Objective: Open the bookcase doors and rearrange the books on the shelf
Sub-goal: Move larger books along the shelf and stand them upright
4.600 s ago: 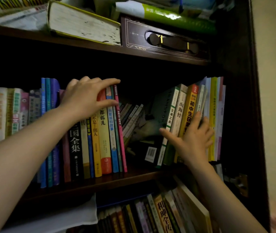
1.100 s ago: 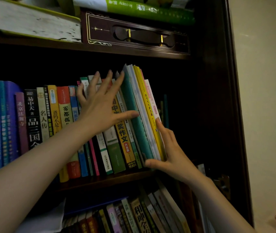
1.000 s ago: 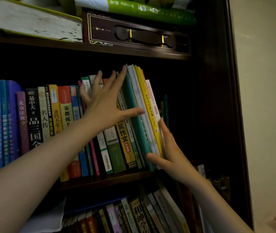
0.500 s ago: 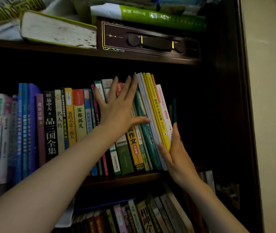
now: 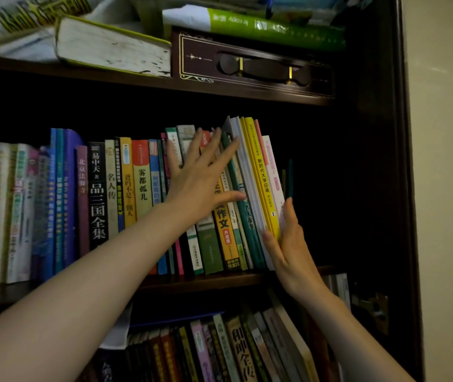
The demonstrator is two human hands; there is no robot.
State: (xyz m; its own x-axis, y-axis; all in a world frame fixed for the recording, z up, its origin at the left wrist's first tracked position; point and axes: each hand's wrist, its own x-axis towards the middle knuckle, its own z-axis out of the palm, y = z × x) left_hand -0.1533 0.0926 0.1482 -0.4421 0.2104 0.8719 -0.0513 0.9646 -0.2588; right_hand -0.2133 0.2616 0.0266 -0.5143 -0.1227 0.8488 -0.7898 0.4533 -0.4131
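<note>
Left hand (image 5: 203, 177), head view: fingers straight and spread, palm laid flat against the spines of the leaning books in the middle of the shelf; it grips nothing. Right hand (image 5: 288, 244): fingers straight and together, pressed against the outer face of the pink book (image 5: 272, 172) at the right end of the row, thumb against the spines; it too grips nothing. Both hands are pressing, not holding.

Row of books (image 5: 126, 194) on the middle shelf (image 5: 220, 281): continuous from the left edge of the frame to the pink book. Left portion stands upright. Right portion, including the yellow book (image 5: 259, 175) and the teal book (image 5: 243, 205), tilts with tops toward the left, resting on its neighbours. To the right of the pink book the shelf is dark; two thin spines show there, no more can be made out.

Bookcase frame (image 5: 371, 161): no door leaf covers the shelves; a hinge (image 5: 374, 307) is exposed at the right. Door-opening judged complete.

Assessment: books gathered into one block, so rearrangement is well advanced. Outstanding, by judgement: bring the tilted group upright and close any slack. Risk: released now, the tilted books may slide or fall rightward.

Upper shelf holds flat-laid books and a dark box (image 5: 255, 64); lower shelf holds a leaning row.
</note>
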